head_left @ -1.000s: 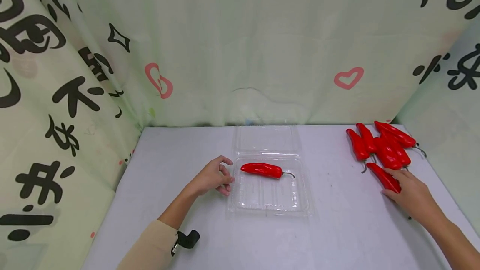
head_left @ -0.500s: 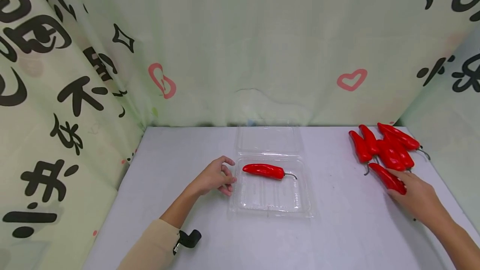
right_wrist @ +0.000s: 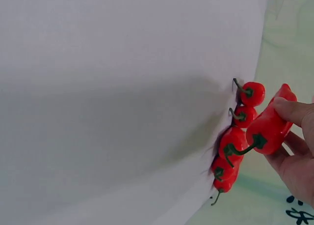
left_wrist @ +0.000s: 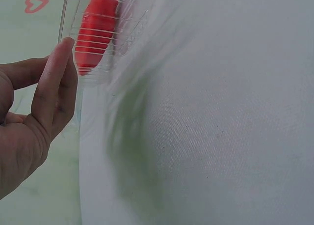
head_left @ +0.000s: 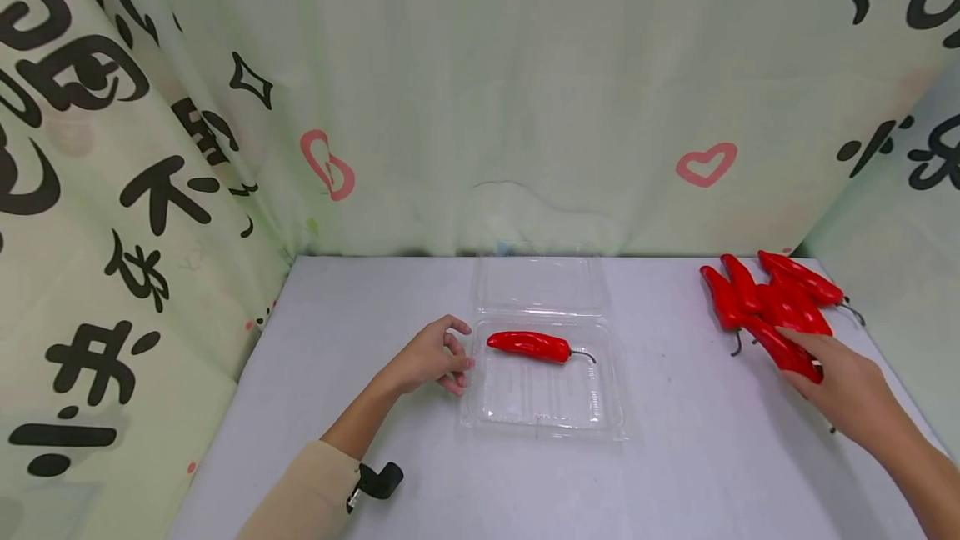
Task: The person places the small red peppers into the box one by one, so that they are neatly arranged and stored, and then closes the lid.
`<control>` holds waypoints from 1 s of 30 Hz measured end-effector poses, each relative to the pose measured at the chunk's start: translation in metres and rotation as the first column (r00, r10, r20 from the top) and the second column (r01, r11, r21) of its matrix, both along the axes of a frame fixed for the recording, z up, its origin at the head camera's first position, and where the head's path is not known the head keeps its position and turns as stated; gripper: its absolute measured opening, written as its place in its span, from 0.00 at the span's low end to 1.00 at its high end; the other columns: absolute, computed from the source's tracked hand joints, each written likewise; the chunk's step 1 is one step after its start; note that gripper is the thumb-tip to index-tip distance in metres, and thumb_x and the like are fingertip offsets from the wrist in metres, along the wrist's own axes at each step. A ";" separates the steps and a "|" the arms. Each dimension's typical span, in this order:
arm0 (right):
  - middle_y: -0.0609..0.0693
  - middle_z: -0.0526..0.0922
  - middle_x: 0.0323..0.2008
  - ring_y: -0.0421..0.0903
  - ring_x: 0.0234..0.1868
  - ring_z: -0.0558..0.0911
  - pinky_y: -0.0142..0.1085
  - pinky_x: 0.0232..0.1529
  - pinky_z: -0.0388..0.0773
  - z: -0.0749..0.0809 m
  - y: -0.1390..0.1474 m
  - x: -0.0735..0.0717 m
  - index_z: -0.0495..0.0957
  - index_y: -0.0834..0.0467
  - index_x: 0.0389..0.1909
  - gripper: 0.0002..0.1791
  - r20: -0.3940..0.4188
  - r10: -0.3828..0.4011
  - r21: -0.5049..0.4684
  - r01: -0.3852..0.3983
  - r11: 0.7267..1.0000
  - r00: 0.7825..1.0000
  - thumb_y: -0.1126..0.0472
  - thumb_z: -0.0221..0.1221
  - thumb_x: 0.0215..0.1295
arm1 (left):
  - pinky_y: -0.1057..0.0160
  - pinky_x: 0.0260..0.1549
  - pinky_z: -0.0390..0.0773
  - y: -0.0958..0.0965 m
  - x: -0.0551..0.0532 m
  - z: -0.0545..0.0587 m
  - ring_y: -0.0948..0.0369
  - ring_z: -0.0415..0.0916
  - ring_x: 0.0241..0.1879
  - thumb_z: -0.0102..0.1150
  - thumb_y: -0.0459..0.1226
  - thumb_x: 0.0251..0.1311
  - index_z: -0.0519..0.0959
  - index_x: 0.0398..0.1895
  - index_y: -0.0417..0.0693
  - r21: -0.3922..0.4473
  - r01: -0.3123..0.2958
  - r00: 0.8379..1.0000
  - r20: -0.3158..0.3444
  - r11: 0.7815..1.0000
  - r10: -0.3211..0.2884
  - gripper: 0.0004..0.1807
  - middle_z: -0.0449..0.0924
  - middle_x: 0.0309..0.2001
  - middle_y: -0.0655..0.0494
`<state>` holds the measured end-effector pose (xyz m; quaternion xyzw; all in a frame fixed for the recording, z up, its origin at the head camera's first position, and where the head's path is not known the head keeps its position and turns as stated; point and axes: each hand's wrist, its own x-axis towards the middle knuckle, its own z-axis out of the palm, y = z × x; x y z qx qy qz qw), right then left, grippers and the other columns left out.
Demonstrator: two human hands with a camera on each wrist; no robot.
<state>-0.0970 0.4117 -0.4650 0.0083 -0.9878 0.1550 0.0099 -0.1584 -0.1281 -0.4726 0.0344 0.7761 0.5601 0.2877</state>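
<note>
A red chili pepper (right_wrist: pixel 270 124) with a green stem is pinched between the thumb and fingers of my right hand (head_left: pixel 847 386), in front of the pepper pile at the right. In the right wrist view it is raised off the table. Another red chili pepper (head_left: pixel 529 346) lies in the clear plastic box (head_left: pixel 536 402), whose lid is folded open toward the back. My left hand (head_left: pixel 431 357) is at the box's left edge, fingers loosely bent, fingertips touching or very near its wall. The left wrist view shows the fingers (left_wrist: pixel 51 87) beside that wall, gripping nothing.
Several red peppers (head_left: pixel 783 302) lie bunched at the table's back right corner. The white table (head_left: pixel 360 298) meets a printed curtain (head_left: pixel 420 107) along the back, with more curtain on both sides. A black clip-like device (head_left: pixel 378 482) sits at the left sleeve.
My right hand has lifted slightly with the pepper, which now overlaps the pile more in the head view. The left hand stays at the box. The head view has shifted a little.
</note>
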 end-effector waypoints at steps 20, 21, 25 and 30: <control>0.70 0.80 0.54 0.67 0.51 0.77 0.56 0.33 0.89 0.026 -0.039 -0.019 0.75 0.65 0.65 0.44 -0.113 0.242 -0.024 -0.246 0.969 0.964 0.65 0.82 0.42 | 0.58 0.25 0.89 0.001 -0.002 -0.003 0.56 0.83 0.23 0.66 0.28 0.65 0.66 0.66 0.40 -0.012 -0.007 1.000 0.008 1.000 0.007 0.28 0.77 0.38 0.44; 0.70 0.80 0.54 0.66 0.51 0.77 0.55 0.32 0.89 0.027 -0.041 -0.020 0.75 0.64 0.65 0.44 -0.110 0.249 -0.028 -0.254 0.967 0.962 0.65 0.82 0.42 | 0.58 0.25 0.89 0.001 -0.002 -0.003 0.56 0.83 0.23 0.66 0.28 0.65 0.66 0.66 0.40 -0.014 -0.007 1.000 0.008 1.000 0.007 0.28 0.77 0.38 0.44; 0.68 0.81 0.53 0.64 0.50 0.79 0.52 0.31 0.89 0.029 -0.052 -0.024 0.76 0.62 0.65 0.45 -0.111 0.281 -0.027 -0.286 0.958 0.953 0.64 0.83 0.41 | 0.58 0.25 0.89 0.001 -0.001 -0.003 0.56 0.83 0.23 0.66 0.28 0.65 0.66 0.66 0.39 -0.017 -0.007 1.000 0.005 1.000 0.007 0.29 0.77 0.38 0.44; 0.65 0.81 0.54 0.62 0.51 0.79 0.51 0.34 0.90 0.034 -0.067 -0.028 0.76 0.60 0.65 0.45 -0.082 0.316 -0.032 -0.319 0.947 0.945 0.63 0.82 0.42 | 0.58 0.25 0.89 0.000 -0.001 -0.004 0.56 0.83 0.23 0.66 0.27 0.65 0.66 0.66 0.39 -0.012 -0.004 1.000 -0.002 1.000 0.004 0.29 0.77 0.38 0.44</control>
